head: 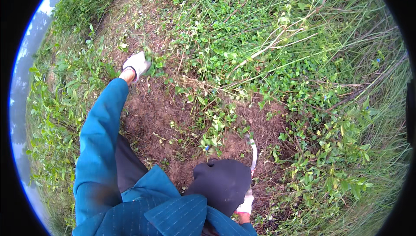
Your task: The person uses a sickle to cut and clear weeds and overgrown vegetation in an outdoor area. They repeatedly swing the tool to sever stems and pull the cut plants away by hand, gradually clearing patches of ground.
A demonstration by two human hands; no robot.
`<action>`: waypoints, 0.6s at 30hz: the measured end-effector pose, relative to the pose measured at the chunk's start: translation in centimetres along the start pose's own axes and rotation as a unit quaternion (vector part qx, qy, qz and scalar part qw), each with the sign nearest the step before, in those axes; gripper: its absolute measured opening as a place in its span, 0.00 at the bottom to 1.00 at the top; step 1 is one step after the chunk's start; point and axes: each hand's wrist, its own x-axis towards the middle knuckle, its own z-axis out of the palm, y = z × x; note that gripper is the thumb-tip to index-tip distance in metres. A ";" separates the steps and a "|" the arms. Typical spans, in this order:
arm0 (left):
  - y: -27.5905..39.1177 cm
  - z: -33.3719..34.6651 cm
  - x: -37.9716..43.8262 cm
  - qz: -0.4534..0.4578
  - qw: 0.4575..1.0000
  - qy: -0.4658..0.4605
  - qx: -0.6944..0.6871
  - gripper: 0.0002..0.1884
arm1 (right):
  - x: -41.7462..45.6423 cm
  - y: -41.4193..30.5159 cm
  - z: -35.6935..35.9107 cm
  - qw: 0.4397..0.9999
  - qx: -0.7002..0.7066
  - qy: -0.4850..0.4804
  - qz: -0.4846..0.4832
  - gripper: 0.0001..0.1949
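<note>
My left hand [138, 65], in a white knit glove, is stretched out at the upper left, closed around a bunch of leafy green weeds [157, 65]. Low at the right of my knee is my right hand [246, 203], also in a white glove and partly hidden by the dark trouser leg. It grips the handle of a sickle, whose pale curved blade [253, 154] points up over the brown soil [156, 112]. Pulled or trailing weeds [217, 123] with a small blue flower lie in front of my knees.
A dense mat of low green plants [221, 44] spreads ahead, with long grass [383, 122] at the right. Dry branching stems [260, 52] lie across it. Leafy shrubs [58, 106] stand close on the left, and another bush [81, 8] at the upper left.
</note>
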 end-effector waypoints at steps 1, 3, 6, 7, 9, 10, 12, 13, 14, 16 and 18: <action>0.2 0.0 -1.5 -0.004 0.999 -0.028 0.046 0.25 | 0.4 -0.7 -0.8 0.999 -0.015 -0.016 -0.031 0.08; 3.6 1.3 -5.7 0.132 0.969 0.121 0.167 0.30 | 2.9 -4.1 -2.4 0.953 0.300 -0.026 0.027 0.15; 11.4 2.6 -11.2 0.360 0.926 0.100 -0.058 0.37 | 8.0 -12.2 -4.5 0.981 0.171 -0.046 0.074 0.17; 14.3 3.5 -13.3 0.418 0.894 0.093 -0.133 0.41 | 9.5 -14.6 -5.1 0.984 0.146 -0.071 0.073 0.17; 20.0 5.5 -16.3 0.477 0.869 0.045 -0.121 0.55 | 12.3 -18.4 -5.9 0.972 0.149 -0.144 0.110 0.15; 23.0 6.7 -16.3 0.471 0.879 -0.013 -0.069 0.61 | 13.4 -19.6 -6.3 0.959 0.206 -0.163 0.105 0.14; 26.6 9.3 -15.3 0.397 0.917 0.022 0.032 0.61 | 15.2 -20.8 -6.4 0.944 0.258 -0.184 0.094 0.11; 27.6 10.7 -14.3 0.332 0.941 0.017 0.060 0.61 | 16.1 -21.0 -6.2 0.943 0.262 -0.187 0.082 0.11; 28.2 11.9 -13.2 0.266 0.963 -0.013 0.045 0.55 | 16.7 -20.9 -6.0 0.935 0.261 -0.213 0.107 0.11; 27.9 13.6 -11.4 0.204 0.976 -0.065 0.039 0.37 | 17.3 -19.9 -5.3 0.940 0.247 -0.211 0.107 0.12; 26.6 14.0 -10.3 0.246 0.966 -0.056 0.055 0.16 | 16.3 -18.0 -4.5 0.947 0.231 -0.209 0.074 0.15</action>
